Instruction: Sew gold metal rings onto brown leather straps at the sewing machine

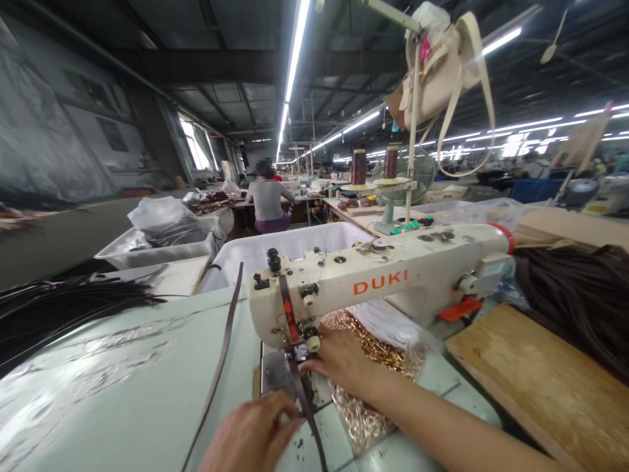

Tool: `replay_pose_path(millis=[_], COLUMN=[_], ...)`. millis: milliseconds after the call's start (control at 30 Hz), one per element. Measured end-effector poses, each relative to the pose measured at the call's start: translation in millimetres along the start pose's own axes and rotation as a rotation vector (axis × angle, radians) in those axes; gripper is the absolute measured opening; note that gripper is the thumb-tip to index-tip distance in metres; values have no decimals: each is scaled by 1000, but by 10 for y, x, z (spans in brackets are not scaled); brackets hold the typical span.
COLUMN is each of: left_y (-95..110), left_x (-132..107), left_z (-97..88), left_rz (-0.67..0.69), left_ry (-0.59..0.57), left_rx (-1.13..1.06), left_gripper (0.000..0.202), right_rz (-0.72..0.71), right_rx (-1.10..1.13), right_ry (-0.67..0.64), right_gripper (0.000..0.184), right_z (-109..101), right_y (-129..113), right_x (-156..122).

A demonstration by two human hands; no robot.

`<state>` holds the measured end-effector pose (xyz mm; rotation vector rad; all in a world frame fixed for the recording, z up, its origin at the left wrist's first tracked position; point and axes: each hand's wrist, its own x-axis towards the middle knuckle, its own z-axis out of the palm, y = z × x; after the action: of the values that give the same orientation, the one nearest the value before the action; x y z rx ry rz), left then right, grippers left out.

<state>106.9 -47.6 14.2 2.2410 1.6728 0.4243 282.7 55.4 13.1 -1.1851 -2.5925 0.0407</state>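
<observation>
A narrow dark brown leather strap [301, 392] runs from under the needle area of the white sewing machine [334, 275] toward me. My left hand [255, 429] is at the strap's left edge, thumb and bent fingers drawn together on it, slightly blurred. Close beside the presser foot, my right hand [344, 364] reaches in from the right. Its thumb points at the strap and stands apart from the index finger, which is partly hidden behind a machine knob. Another length of dark strap [221, 360] lies along the table left of the machine head; whether both are one piece I cannot tell.
A clear bag of gold metal hardware [366, 419] lies under the machine arm. Right of it is a wooden board [545, 373], with dark straps [570, 295] piled behind. More strips [73, 311] lie at left. Behind stand a white bin [295, 239] and thread cones [358, 167]; a person [268, 203] sits farther back.
</observation>
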Motion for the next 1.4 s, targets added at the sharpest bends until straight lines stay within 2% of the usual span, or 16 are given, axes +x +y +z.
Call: replay_pose_path(millis=[67,133,233,433,600,733,800,867,900,933,1000,1033,1133,1200,1300,1400], left_y=[-173,-327,-429,-373,-351,-433,-482,-496,-485,-463,-401,-372,-357,-438,-652,-777], left_x=[154,287,404,426,406,331,242,135,87,49,10,9,57,107,175,209], left_z=[-75,-66,4,83,73,10,21,65,91,115,144,148,160,215,406,567], left_rz=[-95,-108,-71,-38,-47,-37,19,158,249,341,478,517,546,559,613,553], left_ry=[187,269,273,271,261,228,213,210,228,259,338,376,399,408,489,519], left_rx=[51,36,16,39,83,97,150,265,335,403,510,554,629,630,617,562], left_gripper=[18,23,25,28,23,20,16,49,64,73,80,84,94,95,88,54], right_rz=[14,7,-19,-41,-25,-20,-13,33,52,56,21,-6,-35,-43,-52,-41], right_rx=[-13,-23,-15,-13,-1,24,35,34,30,27,35,53,136,182,208,210], right_ry=[34,44,19,-10,-18,-12,-20,-52,-71,-84,-86,-79,-48,-29,-12,0], right_gripper=[44,35,24,26,29,25,39,57,56,47,21,15,25,28,30,31], right_z=[-6,39,144,238,221,96,-5,-94,-121,-134,-114,-88,2,33,36,42], right_y=[-43,-120,-224,-275,-325,-270,-198,-119,-82,-50,3,24,74,99,113,107], right_x=[-54,-87,-72,30,53,-42,-109,-152,-159,-158,-142,-133,-126,-139,-164,-166])
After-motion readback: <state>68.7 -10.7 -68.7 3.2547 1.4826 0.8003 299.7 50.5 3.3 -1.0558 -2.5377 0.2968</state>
